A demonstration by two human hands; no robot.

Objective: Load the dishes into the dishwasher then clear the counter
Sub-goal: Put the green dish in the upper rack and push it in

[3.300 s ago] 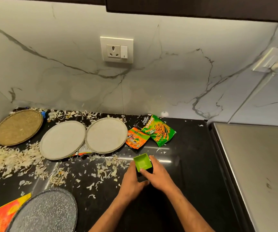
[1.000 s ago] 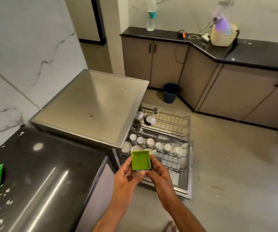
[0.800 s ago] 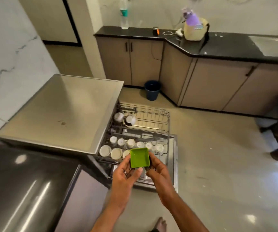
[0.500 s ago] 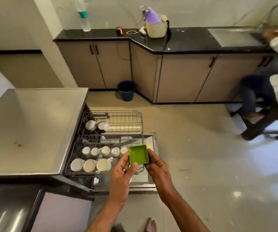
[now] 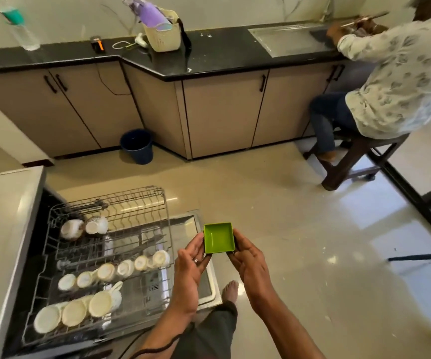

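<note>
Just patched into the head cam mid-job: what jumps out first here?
The bright green square dish, held between the left hand and right hand above the floor. Lower left, the pulled-out dishwasher rack carries rows of white cups and plates. Upper right, a seated person works at the counter.

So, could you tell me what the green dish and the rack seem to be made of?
Green dish: probably plastic, going by its uniform bright colour, thin walls and soft sheen. Rack: looks like coated metal wire, a thin grey grid; the coating itself cannot be told.
</note>
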